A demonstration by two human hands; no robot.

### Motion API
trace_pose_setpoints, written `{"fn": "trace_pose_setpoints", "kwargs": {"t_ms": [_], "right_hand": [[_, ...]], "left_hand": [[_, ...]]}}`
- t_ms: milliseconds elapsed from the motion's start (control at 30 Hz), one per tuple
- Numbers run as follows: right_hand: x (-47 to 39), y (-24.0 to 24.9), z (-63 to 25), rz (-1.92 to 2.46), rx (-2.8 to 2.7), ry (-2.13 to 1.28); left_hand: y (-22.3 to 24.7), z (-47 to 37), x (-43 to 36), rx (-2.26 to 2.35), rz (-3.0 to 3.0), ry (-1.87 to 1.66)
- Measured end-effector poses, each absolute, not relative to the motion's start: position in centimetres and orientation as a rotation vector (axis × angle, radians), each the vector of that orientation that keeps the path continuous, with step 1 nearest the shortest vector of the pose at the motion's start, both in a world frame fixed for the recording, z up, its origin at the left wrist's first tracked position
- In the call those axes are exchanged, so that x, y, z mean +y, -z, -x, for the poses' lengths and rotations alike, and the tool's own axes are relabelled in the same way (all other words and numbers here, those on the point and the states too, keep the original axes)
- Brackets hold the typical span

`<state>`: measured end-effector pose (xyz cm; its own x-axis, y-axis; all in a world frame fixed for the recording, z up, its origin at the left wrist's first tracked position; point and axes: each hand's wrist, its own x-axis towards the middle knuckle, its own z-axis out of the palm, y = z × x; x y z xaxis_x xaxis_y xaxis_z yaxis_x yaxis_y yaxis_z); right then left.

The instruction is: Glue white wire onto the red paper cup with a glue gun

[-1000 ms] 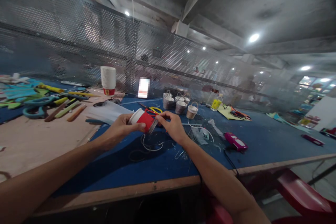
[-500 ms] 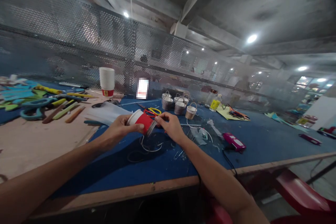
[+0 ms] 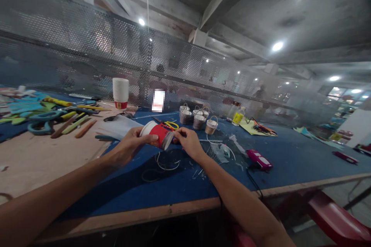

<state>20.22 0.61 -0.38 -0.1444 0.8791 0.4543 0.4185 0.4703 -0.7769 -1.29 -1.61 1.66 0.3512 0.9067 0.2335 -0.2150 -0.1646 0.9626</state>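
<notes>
A red and white paper cup [image 3: 158, 134] lies tilted in my left hand [image 3: 136, 141], its white rim toward the left and its base toward the right. The thumb of that hand rests along the cup's side. My right hand [image 3: 187, 139] is closed at the cup's base end, its fingertips pinched; what they hold is too small to make out. Below the cup, a white cord loop [image 3: 166, 168] lies on the blue table. Yellow-handled scissors [image 3: 171, 125] are just behind the cup.
Small handled buckets [image 3: 199, 119] stand behind my right hand. A stack of paper cups [image 3: 121, 90] is at the back left, near scissors and coloured sticks [image 3: 75, 123]. A magenta device [image 3: 259, 159] lies to the right. Perforated metal panels [image 3: 121, 46] rise behind the table.
The cup's base end has turned slightly, showing more of its underside. My right fingers have shifted a little lower and right beside it. The camera view has tilted slightly upward.
</notes>
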Motion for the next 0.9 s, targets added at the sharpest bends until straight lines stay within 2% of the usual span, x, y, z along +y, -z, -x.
{"fn": "trace_pose_setpoints", "kwargs": {"t_ms": [233, 467, 633, 900], "right_hand": [[0.0, -0.3, -20.7, 1.047, -1.776, -0.151], [0.0, -0.2, -20.3, 0.923, -1.757, -0.44], [0.2, 0.1, -20.3, 0.952, -1.731, -0.425], [-0.6, -0.2, -20.1, 0.924, -1.847, 0.06]], "left_hand": [[-1.4, 1.9, -0.8, 0.658, -1.374, -1.178], [-1.0, 2.0, -0.3, 0.698, -1.414, -1.198], [-0.8, 1.9, -0.3, 0.717, -1.427, -1.153], [-1.0, 1.5, -0.5, 0.742, -1.367, -1.139]]}}
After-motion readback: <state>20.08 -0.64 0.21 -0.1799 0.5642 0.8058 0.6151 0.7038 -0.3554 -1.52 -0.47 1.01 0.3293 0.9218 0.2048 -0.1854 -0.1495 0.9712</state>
